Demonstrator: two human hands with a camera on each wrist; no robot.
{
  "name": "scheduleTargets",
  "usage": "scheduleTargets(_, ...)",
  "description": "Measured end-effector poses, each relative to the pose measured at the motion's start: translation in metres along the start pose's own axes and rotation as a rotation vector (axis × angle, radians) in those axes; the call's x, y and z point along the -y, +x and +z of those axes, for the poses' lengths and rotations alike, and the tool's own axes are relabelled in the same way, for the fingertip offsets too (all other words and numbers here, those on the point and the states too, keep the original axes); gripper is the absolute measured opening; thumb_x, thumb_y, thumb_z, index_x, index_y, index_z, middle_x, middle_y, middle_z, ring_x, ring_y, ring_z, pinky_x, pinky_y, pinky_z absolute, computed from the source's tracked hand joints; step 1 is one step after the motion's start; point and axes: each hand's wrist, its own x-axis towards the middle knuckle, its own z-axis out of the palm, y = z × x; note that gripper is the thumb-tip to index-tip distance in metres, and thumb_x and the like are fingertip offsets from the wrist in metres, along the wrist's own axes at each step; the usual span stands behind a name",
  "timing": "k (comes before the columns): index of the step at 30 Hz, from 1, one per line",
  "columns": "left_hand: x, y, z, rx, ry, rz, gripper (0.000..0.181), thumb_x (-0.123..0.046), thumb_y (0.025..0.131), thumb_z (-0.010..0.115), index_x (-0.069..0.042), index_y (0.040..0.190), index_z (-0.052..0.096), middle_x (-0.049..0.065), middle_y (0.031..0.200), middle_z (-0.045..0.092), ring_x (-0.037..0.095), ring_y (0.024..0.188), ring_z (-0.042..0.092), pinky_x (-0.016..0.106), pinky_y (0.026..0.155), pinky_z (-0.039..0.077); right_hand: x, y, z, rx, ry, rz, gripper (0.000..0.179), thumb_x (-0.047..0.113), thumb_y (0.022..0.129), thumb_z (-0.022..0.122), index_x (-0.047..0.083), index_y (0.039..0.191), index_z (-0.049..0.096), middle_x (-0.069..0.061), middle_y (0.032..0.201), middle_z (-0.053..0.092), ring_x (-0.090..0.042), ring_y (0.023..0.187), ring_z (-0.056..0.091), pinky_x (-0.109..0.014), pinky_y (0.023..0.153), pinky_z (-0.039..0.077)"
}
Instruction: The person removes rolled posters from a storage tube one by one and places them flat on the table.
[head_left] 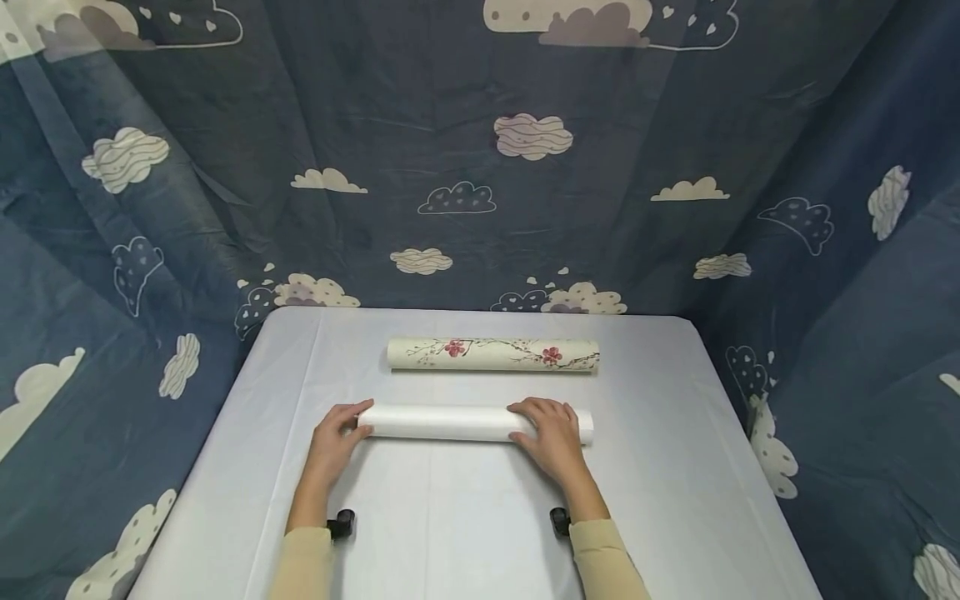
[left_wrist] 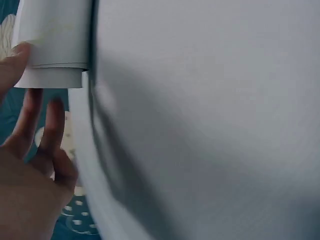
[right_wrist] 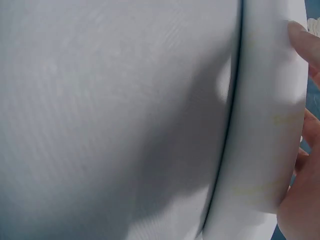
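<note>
A rolled-up sheet of plain white paper (head_left: 442,423) lies crosswise on the white-covered table (head_left: 480,533). At its left end my left hand (head_left: 334,437) grips the roll between thumb and fingers. Close up in the left wrist view, the thumb of the left hand (left_wrist: 35,165) touches the edge of the white roll (left_wrist: 52,35), whose layers show at the end. Near the other end my right hand (head_left: 553,437) holds the roll, thumb in front and fingers over the top. In the right wrist view, the white roll (right_wrist: 265,125) partly hides the fingers of the right hand (right_wrist: 302,170).
Behind the white roll lies a cream roll (head_left: 493,355) printed with branches and red blossoms, roughly parallel to it. A dark blue curtain (head_left: 420,225) with cloud patterns encloses the table at the back and sides. Black straps with small devices sit on both wrists.
</note>
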Motion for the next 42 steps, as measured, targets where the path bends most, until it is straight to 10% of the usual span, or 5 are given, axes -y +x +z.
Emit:
scheduleTargets(5, -0.025, 0.000, 0.013, -0.083, 0.265, 0.408, 0.052, -0.006, 0.083, 0.087, -0.020, 0.132, 0.076, 0.019, 0.151, 0.056, 0.046, 0.138, 0.048, 0.063, 0.102, 0.034, -0.001, 0.002, 0.001, 0.008, -0.007, 0.004, 0.045, 0.033, 0.088, 0.086, 0.029, 0.131, 0.073, -0.005, 0.141, 0.068, -0.035, 0.138, 0.054, -0.068, 0.125, 0.022)
scheduleTargets(9, -0.039, 0.001, 0.035, -0.020, 0.359, 0.638, 0.053, -0.008, 0.080, 0.089, -0.026, 0.129, 0.079, 0.016, 0.159, 0.054, 0.048, 0.145, 0.046, 0.066, 0.107, 0.038, -0.002, 0.004, 0.000, 0.015, -0.008, 0.017, 0.045, 0.034, 0.088, 0.086, 0.029, 0.131, 0.073, -0.004, 0.141, 0.068, -0.034, 0.139, 0.054, -0.067, 0.125, 0.021)
scheduleTargets(15, -0.033, 0.001, 0.052, 0.113, 0.358, 0.611, 0.047, -0.011, 0.088, 0.083, -0.028, 0.131, 0.078, 0.014, 0.156, 0.058, 0.045, 0.144, 0.051, 0.066, 0.113, 0.036, 0.001, 0.005, 0.003, 0.021, -0.005, 0.013, 0.044, 0.035, 0.089, 0.086, 0.029, 0.130, 0.073, -0.005, 0.140, 0.069, -0.035, 0.139, 0.054, -0.068, 0.125, 0.021)
scheduleTargets(34, -0.051, -0.008, 0.053, 0.186, 0.480, 0.500, 0.038, -0.009, 0.091, 0.081, -0.028, 0.124, 0.081, 0.015, 0.140, 0.068, 0.042, 0.124, 0.061, 0.051, 0.091, 0.039, -0.003, 0.015, -0.001, -0.044, -0.089, -0.074, 0.041, 0.032, 0.083, 0.090, 0.028, 0.121, 0.079, -0.012, 0.141, 0.064, -0.039, 0.137, 0.053, -0.070, 0.124, 0.025)
scheduleTargets(42, -0.062, -0.010, 0.048, 0.282, 0.519, 0.449, 0.030, -0.017, 0.095, 0.077, -0.031, 0.121, 0.082, 0.010, 0.128, 0.070, 0.030, 0.104, 0.062, 0.043, 0.085, 0.040, 0.004, 0.018, -0.003, -0.061, -0.248, -0.063, 0.039, 0.037, 0.082, 0.091, 0.035, 0.120, 0.082, -0.003, 0.100, 0.055, -0.024, 0.089, 0.045, -0.047, 0.089, 0.035)
